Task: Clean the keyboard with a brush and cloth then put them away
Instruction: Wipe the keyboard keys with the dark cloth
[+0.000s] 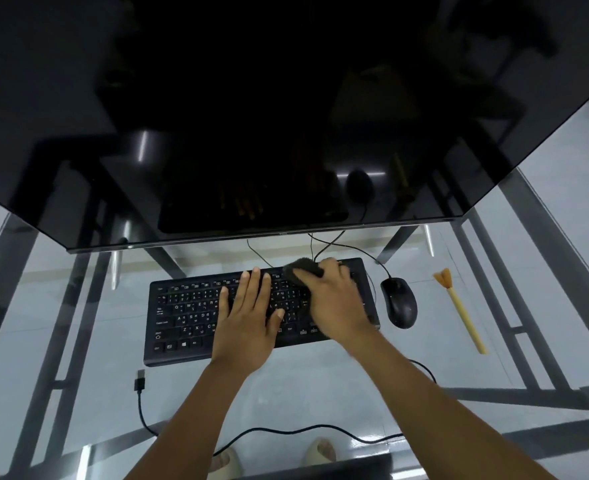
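- Wiping keyboard [189, 317] with cloth [303, 268] clenched in right hand [334, 306].
- Bracing with flat, relaxed left hand [248, 323].
- Risking snagged keycaps if pressed hard; keyboard sliding on glass desk [303, 396].

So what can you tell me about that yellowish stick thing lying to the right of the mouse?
It is the brush: a slim, pale yellow handle, wood or plastic by its look, ending in a splayed tuft of orange bristles at the far end. It lies flat on the glass desk, angled slightly, right of the mouse and apart from it. Neither hand touches it.
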A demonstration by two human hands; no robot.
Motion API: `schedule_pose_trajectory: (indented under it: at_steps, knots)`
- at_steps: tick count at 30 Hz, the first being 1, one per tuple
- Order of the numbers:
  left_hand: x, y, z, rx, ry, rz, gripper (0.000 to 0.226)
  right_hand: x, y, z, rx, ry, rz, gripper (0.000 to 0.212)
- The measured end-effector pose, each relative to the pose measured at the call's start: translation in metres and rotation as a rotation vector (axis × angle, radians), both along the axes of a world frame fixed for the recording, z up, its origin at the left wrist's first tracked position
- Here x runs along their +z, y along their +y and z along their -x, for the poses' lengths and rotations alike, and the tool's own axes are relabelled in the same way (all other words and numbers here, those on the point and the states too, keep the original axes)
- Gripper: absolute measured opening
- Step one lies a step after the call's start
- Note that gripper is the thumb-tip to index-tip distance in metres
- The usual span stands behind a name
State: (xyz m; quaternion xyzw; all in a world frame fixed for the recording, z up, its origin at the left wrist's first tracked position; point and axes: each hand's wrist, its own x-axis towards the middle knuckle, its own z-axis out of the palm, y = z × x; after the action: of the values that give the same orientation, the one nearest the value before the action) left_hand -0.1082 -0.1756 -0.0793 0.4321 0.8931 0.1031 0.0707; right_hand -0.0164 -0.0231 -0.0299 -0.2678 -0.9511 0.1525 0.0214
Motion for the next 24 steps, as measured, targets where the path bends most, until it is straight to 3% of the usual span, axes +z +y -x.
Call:
schedule_pose_trajectory:
  at_steps: [4, 11, 16, 20, 21, 24]
  knots:
    - [-0.001, -0.002, 0.001, -0.001, 0.013, 0.005, 0.064, -0.001, 0.029, -0.015, -0.266, -0.004, 0.023, 0.055]
    - [0.0, -0.002, 0.001, -0.011, -0.009, -0.004, 0.064, 0.002, 0.001, 0.008, -0.092, 0.006, 0.052, 0.053]
    - [0.004, -0.005, 0.004, -0.025, -0.042, -0.001, 0.069, -0.007, 0.006, -0.022, -0.388, 0.075, -0.004, 0.049]
    - [0.008, -0.018, 0.003, 0.063, -0.073, -0.037, 0.073, -0.009, -0.026, -0.019, -0.004, 0.094, -0.051, 0.054]
    - [0.01, -0.026, 0.006, 0.099, -0.07, -0.05, 0.075, -0.008, -0.022, -0.018, 0.011, 0.086, -0.039, 0.053]
    - [0.016, -0.064, 0.021, 0.252, -0.057, -0.106, 0.091, -0.005, -0.024, -0.005, -0.226, 0.108, 0.033, 0.048]
